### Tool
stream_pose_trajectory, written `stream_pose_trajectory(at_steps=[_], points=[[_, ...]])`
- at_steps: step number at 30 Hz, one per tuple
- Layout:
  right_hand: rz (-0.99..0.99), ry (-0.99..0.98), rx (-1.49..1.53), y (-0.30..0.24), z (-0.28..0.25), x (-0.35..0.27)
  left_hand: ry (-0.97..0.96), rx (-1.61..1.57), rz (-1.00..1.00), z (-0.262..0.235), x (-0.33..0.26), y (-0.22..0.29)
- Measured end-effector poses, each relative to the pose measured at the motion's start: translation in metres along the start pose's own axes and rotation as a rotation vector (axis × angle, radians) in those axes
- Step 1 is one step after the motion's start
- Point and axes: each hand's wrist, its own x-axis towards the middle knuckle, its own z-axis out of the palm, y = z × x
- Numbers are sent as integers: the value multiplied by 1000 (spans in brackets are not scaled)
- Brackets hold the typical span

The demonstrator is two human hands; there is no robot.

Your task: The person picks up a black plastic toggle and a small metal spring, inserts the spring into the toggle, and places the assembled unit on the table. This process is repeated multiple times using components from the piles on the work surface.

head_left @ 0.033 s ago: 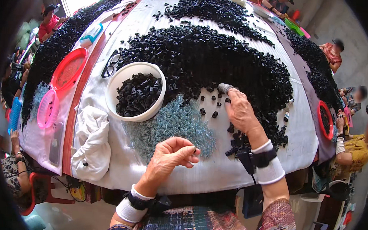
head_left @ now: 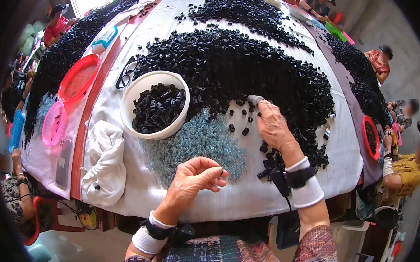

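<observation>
White-clothed table (head_left: 244, 199) heaped with black parts (head_left: 232, 66), workers around.

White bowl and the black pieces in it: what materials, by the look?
White bowl: likely moulded plastic, smooth with a thick rolled rim and a dull sheen. Black pieces: probably hard plastic, small identical blocky shapes with faint glints; too small to be sure.
</observation>
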Motion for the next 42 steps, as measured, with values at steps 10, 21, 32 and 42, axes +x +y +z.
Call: stream_pose_trajectory(at_steps=[10, 21, 32, 42], points=[[6, -150, -56, -24, 13, -23, 40, -6, 6, -7, -4, -4], [-66, -62, -108, -38, -16, -67, 7, 8, -13, 2, -8, -6], [-12, 28, 23, -43, -26, -60, 12, 3, -38, -3, -13, -6], [-66, 5, -6, -56, -9, -39, 14, -71, -32, -5, -12, -8]])
